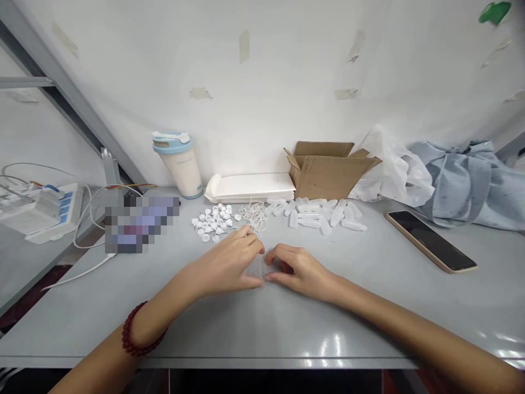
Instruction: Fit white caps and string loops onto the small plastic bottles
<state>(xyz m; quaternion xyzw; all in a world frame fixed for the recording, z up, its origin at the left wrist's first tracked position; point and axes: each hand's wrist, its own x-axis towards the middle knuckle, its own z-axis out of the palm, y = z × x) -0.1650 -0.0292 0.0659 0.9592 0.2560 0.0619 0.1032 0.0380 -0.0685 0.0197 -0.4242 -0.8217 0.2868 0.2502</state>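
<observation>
Near the middle of the table, my left hand (233, 260) bends over a clear plastic piece (256, 267), its fingers at the far end and its thumb at the near end. Facing it, my right hand (301, 271) has curled fingers and a thumb at the right edge of the same piece. The piece is faint and partly covered, so its exact kind does not show. Beyond the left hand lie small white pointed caps (213, 220) and a heap of off-white loops of cord (255, 215). Several translucent plastic tubes (309, 215) lie beyond the right hand.
Along the wall stand a blue-lidded cup (180, 167), a stack of white cartons (254, 185), an open cardboard box (330, 175), a white plastic bag (394, 172) and a blue cloth bag (471, 186). A phone (430, 241) lies right; a power strip (57, 210) with cables is left.
</observation>
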